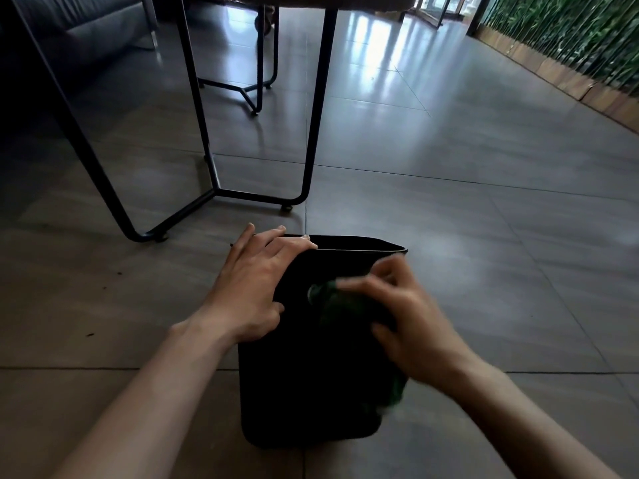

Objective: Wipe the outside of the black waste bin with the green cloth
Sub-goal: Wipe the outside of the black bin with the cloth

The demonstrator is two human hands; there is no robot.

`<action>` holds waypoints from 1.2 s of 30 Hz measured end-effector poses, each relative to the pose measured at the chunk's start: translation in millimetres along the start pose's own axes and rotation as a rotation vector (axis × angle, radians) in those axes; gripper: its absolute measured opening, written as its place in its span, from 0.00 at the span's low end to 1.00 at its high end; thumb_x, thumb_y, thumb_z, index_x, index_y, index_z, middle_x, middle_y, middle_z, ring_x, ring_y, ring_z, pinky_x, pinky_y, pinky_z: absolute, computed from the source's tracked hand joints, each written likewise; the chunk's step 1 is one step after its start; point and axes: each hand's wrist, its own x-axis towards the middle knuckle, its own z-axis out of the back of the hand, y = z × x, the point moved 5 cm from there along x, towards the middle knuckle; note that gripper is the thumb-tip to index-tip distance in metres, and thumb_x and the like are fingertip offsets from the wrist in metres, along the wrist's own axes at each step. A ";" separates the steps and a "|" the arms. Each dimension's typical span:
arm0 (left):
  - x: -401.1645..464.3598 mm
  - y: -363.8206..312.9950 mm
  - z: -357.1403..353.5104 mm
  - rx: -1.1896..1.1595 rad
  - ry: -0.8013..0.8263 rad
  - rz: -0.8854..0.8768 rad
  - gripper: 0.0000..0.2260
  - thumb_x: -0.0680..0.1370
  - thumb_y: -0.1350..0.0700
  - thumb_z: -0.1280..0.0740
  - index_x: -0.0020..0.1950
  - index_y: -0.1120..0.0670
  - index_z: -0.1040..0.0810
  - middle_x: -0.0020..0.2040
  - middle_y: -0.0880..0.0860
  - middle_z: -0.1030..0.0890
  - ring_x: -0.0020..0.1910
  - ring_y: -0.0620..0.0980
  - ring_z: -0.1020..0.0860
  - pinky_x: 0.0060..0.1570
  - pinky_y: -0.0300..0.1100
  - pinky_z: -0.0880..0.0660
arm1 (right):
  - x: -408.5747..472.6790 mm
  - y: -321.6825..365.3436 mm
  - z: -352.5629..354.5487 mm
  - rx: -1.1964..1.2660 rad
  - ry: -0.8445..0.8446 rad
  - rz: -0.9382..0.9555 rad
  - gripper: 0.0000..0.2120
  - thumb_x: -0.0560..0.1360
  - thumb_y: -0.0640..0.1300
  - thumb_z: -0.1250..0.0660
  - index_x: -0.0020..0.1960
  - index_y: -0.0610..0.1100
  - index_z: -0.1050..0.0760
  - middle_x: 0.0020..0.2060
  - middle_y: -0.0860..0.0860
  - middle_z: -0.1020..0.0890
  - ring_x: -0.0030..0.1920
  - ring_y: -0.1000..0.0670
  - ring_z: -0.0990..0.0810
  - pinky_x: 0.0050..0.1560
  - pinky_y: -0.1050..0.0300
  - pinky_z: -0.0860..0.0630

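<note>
Grey floor tiles [449, 209] fill a dim room, seen from the head camera, where a person crouches over a black waste bin [304, 382] lying on its side, its open mouth turned away from the camera. The left hand [256, 288] is spread wide and flat across the bin's upper left edge, fingers reaching over the rim and thumb pressed to the side wall, apparently to pin the light bin so it does not roll or slide under the rubbing. The right hand [404, 323], blurred with motion, is closed around a bunched green cloth [345, 302] and presses it to the bin's upward-facing side near the rim; a further fold of the cloth shows below the wrist, towards the bin's base. Laying the bin down probably brings its outer wall within easy reach. Judging by the hand's position, wiping is under way on this face, and the faces turned to the floor would need the bin rolled. Just beyond the bin's mouth stand the black metal legs of a table frame [259, 197], close enough to hem in any push forward. Farther beyond the bin another dark frame [259, 88] stands, with a grey sofa [86, 32] to the far left of it. Well to the right of the bin, a green plant wall [570, 32] over a wooden base lines the room's edge, clear of the work.
</note>
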 end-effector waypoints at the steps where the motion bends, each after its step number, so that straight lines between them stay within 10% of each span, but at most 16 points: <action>1: -0.4 -0.8 -0.1 -0.006 -0.001 -0.004 0.43 0.64 0.59 0.26 0.74 0.39 0.40 0.75 0.38 0.35 0.79 0.43 0.47 0.78 0.49 0.63 | 11.0 -2.3 9.2 0.037 -0.124 -0.069 0.30 0.69 0.32 0.28 0.68 0.51 0.23 0.57 0.50 0.28 0.55 0.49 0.23 0.59 0.51 0.21; 7: -0.5 0.5 3.1 -0.017 -0.022 0.034 0.42 0.65 0.60 0.27 0.75 0.40 0.39 0.74 0.38 0.34 0.78 0.44 0.46 0.78 0.48 0.62 | 20.8 10.9 -11.7 -0.006 -0.694 -0.050 0.13 0.74 0.35 0.23 0.57 0.40 0.20 0.55 0.46 0.19 0.56 0.46 0.20 0.55 0.46 0.21; 13: -0.2 -3.7 4.0 -0.019 -0.023 0.029 0.42 0.62 0.62 0.33 0.75 0.44 0.37 0.75 0.40 0.33 0.79 0.45 0.45 0.78 0.49 0.62 | 4.5 10.6 -87.4 -0.320 -0.437 0.073 0.37 0.81 0.62 0.33 0.83 0.48 0.40 0.82 0.40 0.41 0.84 0.39 0.47 0.77 0.33 0.36; 25: -2.1 -6.1 1.4 0.037 0.018 -0.024 0.45 0.64 0.56 0.23 0.75 0.39 0.42 0.77 0.37 0.39 0.79 0.43 0.49 0.78 0.49 0.61 | -78.8 -13.7 -127.4 -0.535 -0.074 0.642 0.13 0.86 0.42 0.36 0.68 0.53 0.21 0.77 0.43 0.28 0.81 0.38 0.36 0.72 0.43 0.26; 36: -2.4 -3.3 -1.5 0.045 -0.017 -0.030 0.44 0.62 0.50 0.23 0.74 0.38 0.40 0.75 0.37 0.35 0.78 0.44 0.44 0.78 0.48 0.57 | -12.0 -17.2 -46.7 -0.338 -0.481 0.253 0.17 0.85 0.41 0.38 0.71 0.50 0.22 0.78 0.44 0.30 0.81 0.40 0.35 0.72 0.41 0.26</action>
